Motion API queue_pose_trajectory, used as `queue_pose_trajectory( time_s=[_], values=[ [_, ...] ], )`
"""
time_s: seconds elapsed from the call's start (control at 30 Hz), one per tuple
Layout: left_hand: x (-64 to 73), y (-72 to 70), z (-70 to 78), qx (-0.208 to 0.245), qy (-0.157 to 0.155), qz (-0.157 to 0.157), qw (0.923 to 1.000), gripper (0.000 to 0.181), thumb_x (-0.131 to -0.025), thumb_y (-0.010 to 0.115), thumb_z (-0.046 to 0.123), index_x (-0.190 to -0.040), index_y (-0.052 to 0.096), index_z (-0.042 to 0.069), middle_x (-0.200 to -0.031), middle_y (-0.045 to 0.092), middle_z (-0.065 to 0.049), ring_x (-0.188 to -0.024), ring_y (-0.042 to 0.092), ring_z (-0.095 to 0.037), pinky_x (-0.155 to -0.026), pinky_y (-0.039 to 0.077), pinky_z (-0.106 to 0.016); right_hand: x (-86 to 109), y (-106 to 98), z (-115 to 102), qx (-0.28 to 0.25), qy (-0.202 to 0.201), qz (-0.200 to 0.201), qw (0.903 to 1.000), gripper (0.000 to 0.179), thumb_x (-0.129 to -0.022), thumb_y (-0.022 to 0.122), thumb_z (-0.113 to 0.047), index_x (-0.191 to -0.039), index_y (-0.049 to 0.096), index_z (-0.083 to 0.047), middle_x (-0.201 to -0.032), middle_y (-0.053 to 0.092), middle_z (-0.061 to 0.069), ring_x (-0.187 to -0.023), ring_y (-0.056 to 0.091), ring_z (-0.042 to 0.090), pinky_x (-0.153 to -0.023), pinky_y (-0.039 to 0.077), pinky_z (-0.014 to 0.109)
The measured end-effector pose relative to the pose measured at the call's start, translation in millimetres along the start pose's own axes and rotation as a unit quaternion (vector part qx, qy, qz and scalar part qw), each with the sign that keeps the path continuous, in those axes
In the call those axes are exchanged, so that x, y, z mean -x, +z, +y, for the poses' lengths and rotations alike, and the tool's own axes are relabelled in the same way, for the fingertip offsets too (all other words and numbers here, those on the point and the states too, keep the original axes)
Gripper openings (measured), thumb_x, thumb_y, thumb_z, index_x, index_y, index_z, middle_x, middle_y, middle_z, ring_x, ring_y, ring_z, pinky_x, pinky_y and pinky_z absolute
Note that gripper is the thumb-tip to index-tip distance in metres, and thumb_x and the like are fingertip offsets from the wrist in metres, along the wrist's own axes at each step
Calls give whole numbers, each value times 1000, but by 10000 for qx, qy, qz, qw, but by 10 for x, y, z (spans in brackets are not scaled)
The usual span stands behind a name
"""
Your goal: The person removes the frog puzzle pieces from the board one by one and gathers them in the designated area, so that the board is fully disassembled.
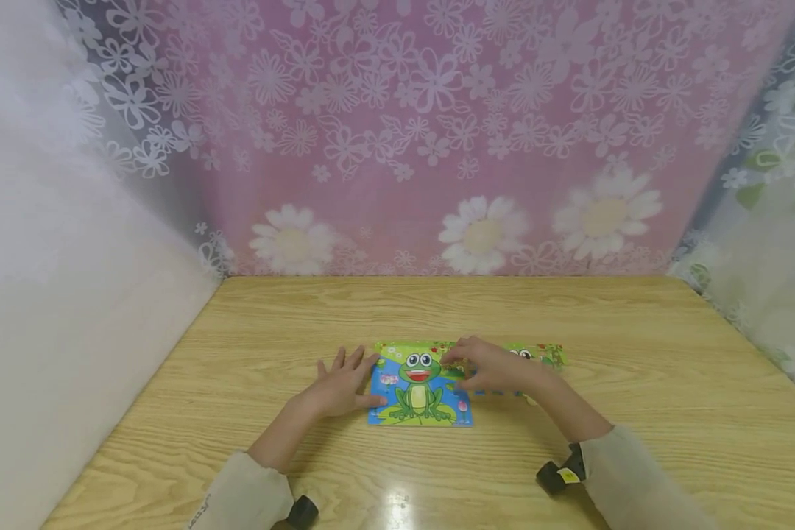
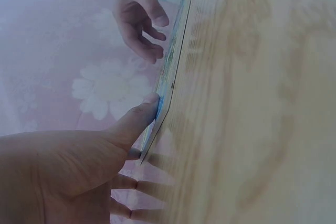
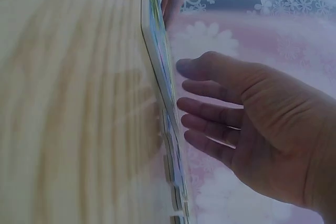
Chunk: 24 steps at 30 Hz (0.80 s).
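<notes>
A flat square picture card [image 1: 420, 397] shows a green frog on a lily pad against blue and lime green. My left hand [image 1: 336, 391] spreads its fingers along the card's left side, the thumb and index fingertip right at its edge. In the left wrist view, the thumb [image 2: 137, 116] rests at the near edge of the card. Above the card's right edge is my right hand [image 1: 493, 366], its fingers loosely bent and nothing between them. The right wrist view has a gap between those fingertips [image 3: 184, 103] and the card.
Right of the card lies a second frog picture [image 1: 556, 355], partly hidden by my right hand and forearm. In the right wrist view its edge appears as separate thin pieces [image 3: 176, 192]. A flower-patterned curtain [image 1: 397, 147] stands behind the wooden table [image 1: 397, 309].
</notes>
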<state>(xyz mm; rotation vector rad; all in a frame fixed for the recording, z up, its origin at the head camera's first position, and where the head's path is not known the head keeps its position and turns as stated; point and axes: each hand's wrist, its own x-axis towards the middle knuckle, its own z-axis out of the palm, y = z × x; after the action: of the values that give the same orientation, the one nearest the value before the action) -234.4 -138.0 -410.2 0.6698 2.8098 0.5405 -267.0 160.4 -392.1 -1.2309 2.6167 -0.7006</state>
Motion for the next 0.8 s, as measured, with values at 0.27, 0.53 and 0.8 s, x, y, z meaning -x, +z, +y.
queue_pose_trajectory(
  time_s=[0.27, 0.53, 0.8],
  values=[
    [-1, 8, -20, -100, -89, -23, 9999, 84, -83, 56, 56, -146, 24, 10, -150, 11, -19, -132, 1, -47, -92, 0, -71, 13, 33, -145, -159, 753, -183, 9969, 42, -82, 69, -18, -121, 57, -11, -113, 50, -2, -89, 48, 14, -77, 43, 34],
    [9, -10, -7, -49, -55, 31, 10000, 83, -83, 57, 54, -146, 26, 10, -149, 13, -20, -132, 2, -48, -92, 1, -71, 9, 43, -159, -154, 865, -164, 9960, 44, -82, 70, -18, -123, 56, -11, -113, 47, -3, -87, 47, 13, -74, 43, 32],
    [22, -19, 22, -31, -27, 49, 10000, 81, -84, 59, 51, -145, 27, 9, -149, 14, -21, -131, 3, -48, -92, 2, -72, 11, 58, -142, -160, 806, -158, 9965, 45, -81, 70, -16, -123, 55, -10, -108, 46, -2, -84, 45, 15, -71, 42, 31]
  ],
)
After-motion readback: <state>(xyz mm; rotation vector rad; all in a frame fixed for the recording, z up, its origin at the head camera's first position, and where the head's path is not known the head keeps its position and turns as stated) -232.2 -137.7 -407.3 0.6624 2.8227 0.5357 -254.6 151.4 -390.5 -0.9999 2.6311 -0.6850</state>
